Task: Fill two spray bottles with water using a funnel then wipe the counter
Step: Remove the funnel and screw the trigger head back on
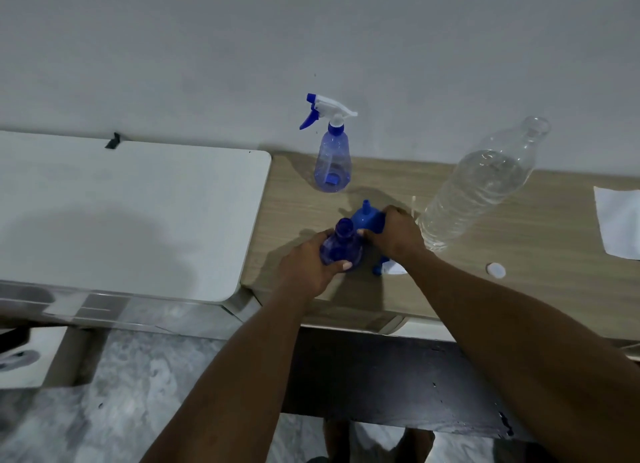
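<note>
My left hand [310,267] grips an uncapped blue spray bottle [341,242] that stands on the wooden counter [485,272]. Just behind it, my right hand [394,232] holds a blue funnel [367,216], spout pointing up and away. A second blue spray bottle [332,157] with its white and blue trigger head on stands near the wall. A large clear water bottle [485,182], uncapped and partly filled, stands to the right. A detached spray head [386,267] lies under my right wrist, mostly hidden.
A white bottle cap [496,270] lies on the counter near my right forearm. A white cloth or paper [620,223] sits at the right edge. A white table [131,216] adjoins the counter on the left. The wall runs close behind.
</note>
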